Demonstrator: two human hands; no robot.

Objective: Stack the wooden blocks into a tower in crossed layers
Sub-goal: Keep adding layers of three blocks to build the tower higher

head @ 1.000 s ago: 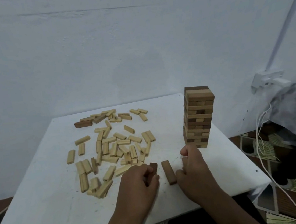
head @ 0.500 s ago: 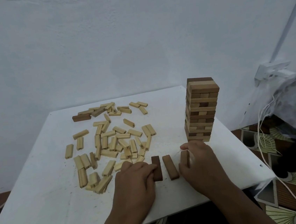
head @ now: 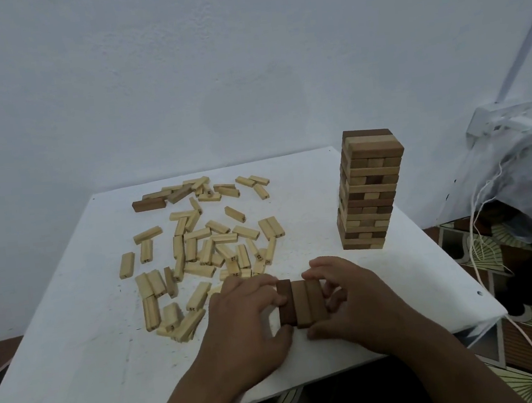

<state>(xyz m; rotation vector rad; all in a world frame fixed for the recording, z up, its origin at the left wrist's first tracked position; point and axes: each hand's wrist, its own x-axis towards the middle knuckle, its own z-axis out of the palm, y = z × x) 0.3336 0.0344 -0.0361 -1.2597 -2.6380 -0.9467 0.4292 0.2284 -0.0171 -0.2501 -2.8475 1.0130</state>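
Brown blocks [head: 302,302] betw. both hands [head: 302,309].

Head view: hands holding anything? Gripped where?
Both hands squeeze three dark brown wooden blocks together on the white table: left hand on the left side, right hand on the right.

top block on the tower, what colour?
Dark brown top block on wooden tower, head view.

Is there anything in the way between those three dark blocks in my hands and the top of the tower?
Nothing visible. The three dark blocks sit between both hands, and only bare table separates them from the tower.
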